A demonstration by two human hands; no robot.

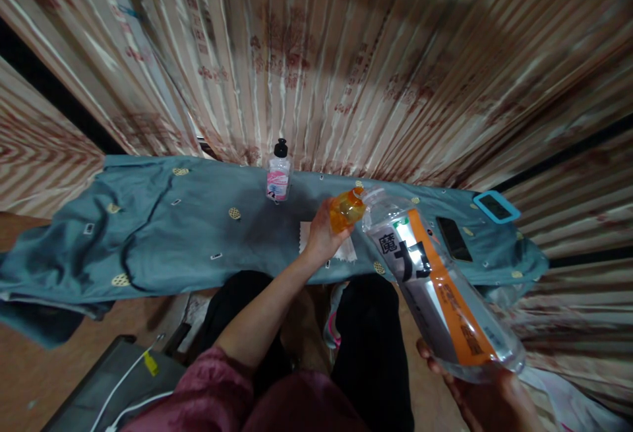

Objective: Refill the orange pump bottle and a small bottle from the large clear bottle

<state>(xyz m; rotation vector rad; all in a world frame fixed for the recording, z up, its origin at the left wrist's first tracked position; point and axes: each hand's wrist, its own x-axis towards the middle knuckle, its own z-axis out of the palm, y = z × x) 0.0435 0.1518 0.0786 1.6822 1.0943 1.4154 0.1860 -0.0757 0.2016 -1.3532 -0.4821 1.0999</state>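
Orange cap (347, 208) between left fingers (330, 211)

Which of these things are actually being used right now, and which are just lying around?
In use: large clear plastic bottle with orange label, its orange cap, left hand, right hand.

Lying about: small black-capped bottle, black phone, white paper, blue-framed device.

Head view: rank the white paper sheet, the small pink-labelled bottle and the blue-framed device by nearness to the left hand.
1. White paper sheet: on the cloth, right beside the left hand, partly under it.
2. Small pink-labelled bottle: upright, farther back and to the left.
3. Blue-framed device: far right end of the cloth.
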